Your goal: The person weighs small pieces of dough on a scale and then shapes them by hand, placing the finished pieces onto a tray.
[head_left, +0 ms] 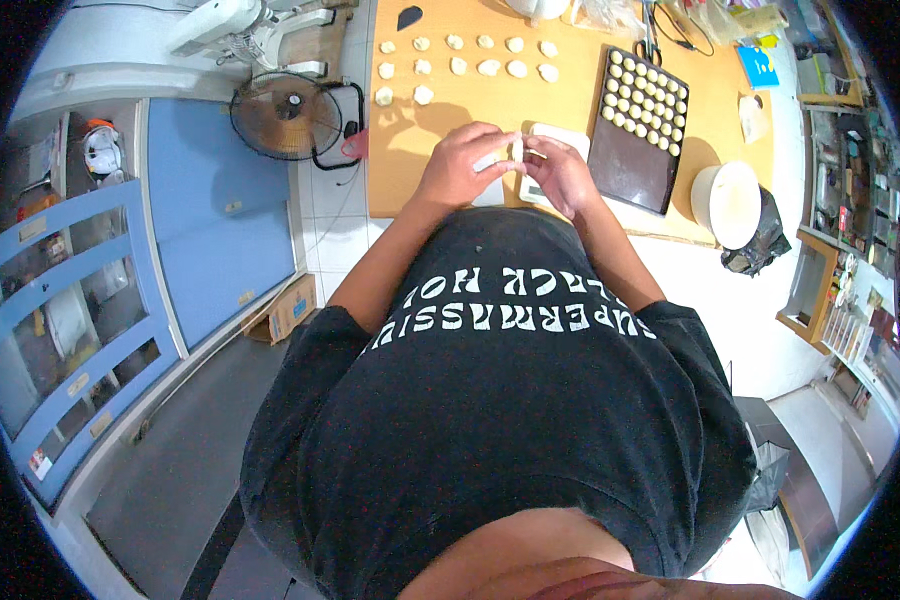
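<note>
My left hand (465, 165) and my right hand (558, 172) meet near the wooden table's front edge, their fingertips pinching a small pale piece of dough (517, 150) between them. Beneath my right hand lies a white kitchen scale (573, 135), partly hidden; a flat white item (488, 198) shows below my left hand. Flattened pale dough pieces (458, 66) lie in rows on the left half of the table. To the right of my hands, a dark tray (627, 165) holds several small round dough balls (642, 95) in rows toward its back.
A white bucket (725, 200) and black bag (755, 255) stand right of the table (415, 200). Bags (595, 15), scissors (650, 45), a cord and a blue packet (758, 65) lie at the back. A fan (280, 115) and blue cabinets (215, 220) are on the left.
</note>
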A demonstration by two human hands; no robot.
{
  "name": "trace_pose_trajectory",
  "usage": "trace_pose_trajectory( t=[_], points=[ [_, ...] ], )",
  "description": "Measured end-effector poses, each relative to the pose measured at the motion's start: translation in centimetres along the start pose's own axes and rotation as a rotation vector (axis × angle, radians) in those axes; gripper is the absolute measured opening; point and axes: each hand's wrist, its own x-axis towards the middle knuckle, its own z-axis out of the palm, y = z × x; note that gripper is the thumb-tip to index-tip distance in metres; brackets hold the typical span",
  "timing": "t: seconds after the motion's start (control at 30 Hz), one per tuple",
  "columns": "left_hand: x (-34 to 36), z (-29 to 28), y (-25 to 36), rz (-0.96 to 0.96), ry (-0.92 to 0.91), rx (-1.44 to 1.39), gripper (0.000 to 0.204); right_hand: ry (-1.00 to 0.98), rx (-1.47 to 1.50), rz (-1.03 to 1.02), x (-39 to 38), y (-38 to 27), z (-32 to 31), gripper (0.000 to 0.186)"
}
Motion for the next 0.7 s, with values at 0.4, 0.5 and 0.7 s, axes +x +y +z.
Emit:
trace_pose_trajectory(
  t=[0.4,0.5,0.7],
  points=[
    [-3.2,-9.1,-4.6,-0.020,0.113,-0.127,0.017,0.071,-0.181,-0.089,1.6,5.0,12.0,0.019],
    [-3.5,-11.3,-4.8,-0.325,0.205,-0.571,0.017,-0.087,-0.371,-0.226,1.4,5.5,15.3,0.035],
    [-4.2,-14.8,-4.6,-0.406,0.187,-0.805,0.020,-0.066,-0.753,-0.464,1.7,4.6,19.1,0.020]
  ],
)
